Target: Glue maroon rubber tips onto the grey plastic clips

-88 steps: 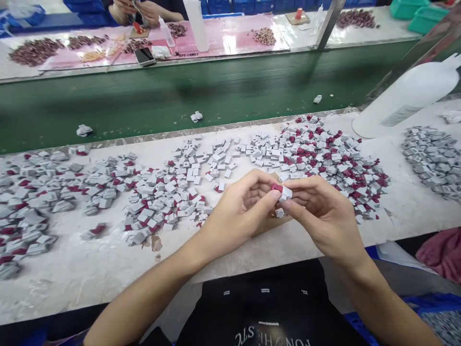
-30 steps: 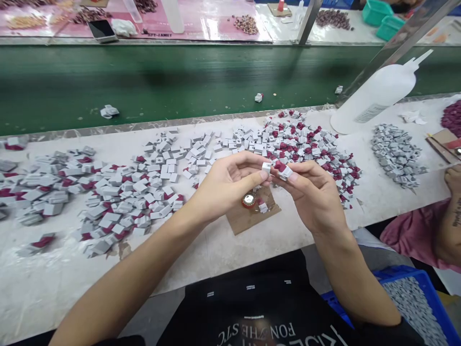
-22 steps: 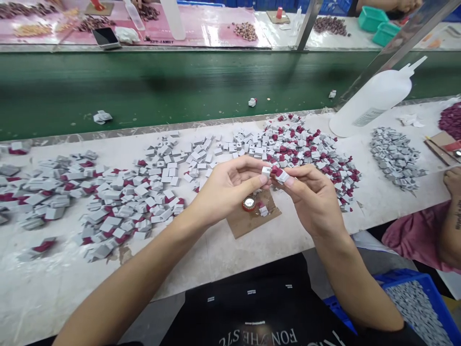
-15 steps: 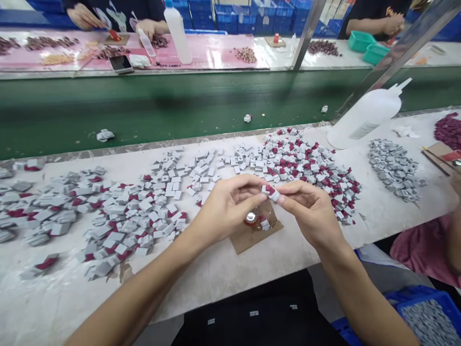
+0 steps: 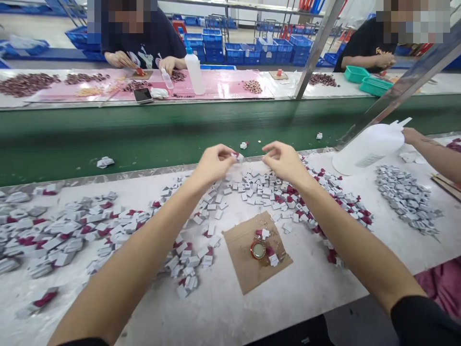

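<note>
My left hand [image 5: 215, 166] pinches a small grey-and-maroon plastic piece [image 5: 237, 156], slightly blurred, at the far edge of the table. To its right, my right hand [image 5: 284, 162] holds nothing, with thumb and fingers apart, above loose grey pieces [image 5: 264, 190]. Nearer me lies a cardboard square [image 5: 245, 276]. On it stands a small round red-rimmed cap or dish [image 5: 258, 249], with two grey-and-maroon pieces beside it, one above [image 5: 264, 234] and one at its lower right [image 5: 273, 259].
Grey-and-maroon pieces are heaped at left [image 5: 65, 235] and right [image 5: 353, 211]. A large white bottle [image 5: 369, 149] leans at right, with another person's hand [image 5: 412, 136] at its nozzle. Beyond the table runs a green conveyor belt [image 5: 162, 129]; a slanted metal post [image 5: 320, 48] rises behind it.
Both hands have moved forward, off the cardboard. My right hand has let go of the piece, which stays in my left. A neighbour's hand has come to the big bottle. The view has tilted up.
</note>
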A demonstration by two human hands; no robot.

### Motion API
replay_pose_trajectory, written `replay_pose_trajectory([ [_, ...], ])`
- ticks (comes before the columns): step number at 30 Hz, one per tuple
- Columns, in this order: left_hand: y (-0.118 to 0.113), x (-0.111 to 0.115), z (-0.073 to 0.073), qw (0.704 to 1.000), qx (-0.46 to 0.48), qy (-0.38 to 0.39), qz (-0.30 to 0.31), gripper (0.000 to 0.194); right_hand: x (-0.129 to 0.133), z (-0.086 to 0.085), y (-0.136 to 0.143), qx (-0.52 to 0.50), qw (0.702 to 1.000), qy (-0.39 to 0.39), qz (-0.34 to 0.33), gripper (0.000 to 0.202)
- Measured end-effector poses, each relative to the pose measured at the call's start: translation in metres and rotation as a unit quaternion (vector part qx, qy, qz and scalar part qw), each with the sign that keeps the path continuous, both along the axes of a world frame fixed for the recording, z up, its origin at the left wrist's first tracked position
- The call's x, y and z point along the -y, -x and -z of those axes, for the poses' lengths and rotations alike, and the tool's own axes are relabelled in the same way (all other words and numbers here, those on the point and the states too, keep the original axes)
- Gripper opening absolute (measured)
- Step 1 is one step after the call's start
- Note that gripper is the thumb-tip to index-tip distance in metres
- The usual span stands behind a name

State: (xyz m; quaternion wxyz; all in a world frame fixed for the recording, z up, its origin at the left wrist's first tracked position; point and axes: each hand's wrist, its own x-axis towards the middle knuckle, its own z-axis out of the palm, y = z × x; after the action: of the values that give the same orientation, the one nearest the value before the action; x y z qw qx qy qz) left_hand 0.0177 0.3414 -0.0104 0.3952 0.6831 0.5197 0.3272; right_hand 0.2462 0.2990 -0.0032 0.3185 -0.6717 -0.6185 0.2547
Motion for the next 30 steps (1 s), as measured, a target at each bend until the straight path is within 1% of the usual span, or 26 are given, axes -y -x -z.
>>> replay_pose_trajectory([
  [1,0.002,-0.020,0.005,0.999,0.001,0.007,-0.051,0.011,-0.025,0.002,0.008,0.073,0.997,0.020,0.013,0.029],
  [3,0.003,-0.056,0.015,0.992,-0.022,0.026,-0.120,0.020,-0.068,0.008,0.029,0.110,0.993,0.031,0.017,0.031],
  [5,0.000,-0.083,0.026,0.986,-0.052,0.028,-0.154,0.026,-0.097,0.017,0.051,0.128,0.991,0.039,0.008,0.031],
  [6,-0.002,-0.092,0.031,0.985,-0.063,0.029,-0.160,0.027,-0.106,0.022,0.061,0.134,0.990,0.042,0.001,0.028],
  [8,-0.005,-0.104,0.038,0.984,-0.077,0.035,-0.159,0.028,-0.115,0.030,0.073,0.141,0.989,0.040,-0.018,0.019],
  [10,-0.006,-0.105,0.041,0.983,-0.089,0.041,-0.156,0.027,-0.112,0.031,0.074,0.136,0.989,0.027,-0.045,0.016],
  [11,-0.005,-0.101,0.039,0.983,-0.094,0.038,-0.155,0.026,-0.108,0.030,0.071,0.132,0.989,0.016,-0.059,0.018],
  [13,-0.001,-0.085,0.031,0.983,-0.099,0.018,-0.155,0.023,-0.093,0.022,0.061,0.121,0.989,-0.007,-0.083,0.025],
  [15,0.003,-0.059,0.017,0.990,-0.075,-0.007,-0.119,0.024,-0.071,0.013,0.049,0.074,0.992,-0.038,-0.098,0.036],
  [17,0.004,-0.028,0.001,1.000,0.003,-0.008,-0.008,0.026,-0.043,0.005,0.038,-0.020,0.992,-0.070,-0.105,0.047],
  [18,0.004,-0.012,-0.006,0.998,0.044,0.004,0.044,0.027,-0.028,0.001,0.034,-0.071,0.988,-0.084,-0.106,0.049],
  [19,0.003,0.003,-0.012,0.994,0.074,0.009,0.079,0.028,-0.013,-0.003,0.031,-0.113,0.983,-0.093,-0.107,0.048],
  [21,-0.001,0.028,-0.020,0.984,0.121,0.017,0.126,0.025,0.017,-0.009,0.026,-0.145,0.978,-0.100,-0.113,0.037],
  [23,-0.005,0.050,-0.022,0.975,0.159,0.015,0.155,0.022,0.045,-0.016,0.022,-0.139,0.978,-0.101,-0.120,0.023],
  [25,-0.009,0.070,-0.019,0.966,0.193,0.018,0.169,0.021,0.072,-0.021,0.020,-0.130,0.979,-0.099,-0.122,0.014],
  [27,-0.013,0.091,-0.013,0.962,0.220,0.025,0.158,0.020,0.098,-0.021,0.018,-0.139,0.980,-0.092,-0.111,0.015],
  [30,-0.015,0.127,-0.006,0.957,0.249,0.069,0.129,0.014,0.138,-0.013,0.016,-0.171,0.979,-0.079,-0.076,0.020],
])
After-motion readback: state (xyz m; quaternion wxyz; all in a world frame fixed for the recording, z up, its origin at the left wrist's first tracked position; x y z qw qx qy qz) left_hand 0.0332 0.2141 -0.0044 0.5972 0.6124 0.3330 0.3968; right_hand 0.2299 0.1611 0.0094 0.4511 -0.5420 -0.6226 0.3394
